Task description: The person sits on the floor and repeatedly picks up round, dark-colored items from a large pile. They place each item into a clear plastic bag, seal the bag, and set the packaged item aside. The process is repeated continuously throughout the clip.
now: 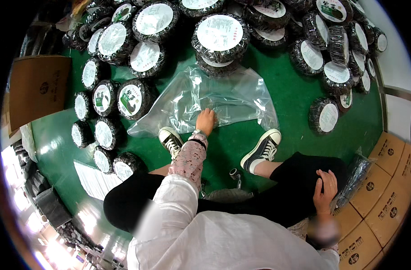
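My left hand (206, 121) is at the near edge of a large clear plastic bag (181, 101), fingers curled over the film and pinching it. The bag lies crumpled on the green floor in front of my shoes. At its far edge stand two stacked round disc packs; the upper disc pack (220, 32) has dark contents, clear wrap and a white round label with writing. My right hand (325, 189) is raised over my right thigh, fingers apart, with nothing in it.
Many wrapped discs (129, 99) lie to the left, ahead and right. White labelled sheets (94, 179) lie at lower left. Cardboard cartons (377, 179) line the right, beside a roll of clear film (352, 179). An open carton (40, 91) stands at left.
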Action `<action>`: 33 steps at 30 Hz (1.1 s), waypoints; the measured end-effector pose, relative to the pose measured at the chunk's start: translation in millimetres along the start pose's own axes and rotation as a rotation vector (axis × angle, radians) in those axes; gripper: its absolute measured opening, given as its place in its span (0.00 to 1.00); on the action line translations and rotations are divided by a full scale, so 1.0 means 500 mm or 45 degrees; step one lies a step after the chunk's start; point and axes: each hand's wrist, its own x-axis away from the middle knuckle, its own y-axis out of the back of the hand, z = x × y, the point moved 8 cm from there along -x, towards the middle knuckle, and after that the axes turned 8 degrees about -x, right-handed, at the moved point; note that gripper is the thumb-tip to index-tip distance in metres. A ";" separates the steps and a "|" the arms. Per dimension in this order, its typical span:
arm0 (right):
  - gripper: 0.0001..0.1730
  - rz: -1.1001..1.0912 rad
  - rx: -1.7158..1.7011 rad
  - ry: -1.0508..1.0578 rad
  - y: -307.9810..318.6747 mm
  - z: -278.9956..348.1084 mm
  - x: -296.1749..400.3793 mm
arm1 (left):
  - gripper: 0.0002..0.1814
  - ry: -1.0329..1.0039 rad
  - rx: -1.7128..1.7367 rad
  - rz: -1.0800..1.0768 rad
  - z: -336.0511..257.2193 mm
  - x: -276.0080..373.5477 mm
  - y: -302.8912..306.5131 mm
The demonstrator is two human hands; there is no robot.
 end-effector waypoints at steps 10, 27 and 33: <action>0.09 -0.013 -0.311 -0.228 -0.028 -0.025 -0.105 | 0.05 -0.226 0.303 -0.564 -0.070 -0.064 0.469; 0.37 0.828 -2.814 -0.065 -0.426 0.479 -0.330 | 0.15 0.239 1.155 -1.267 -0.072 0.549 1.087; 0.10 0.844 -2.743 0.018 -0.224 0.389 -0.315 | 0.18 0.509 1.215 -1.371 0.059 0.600 1.049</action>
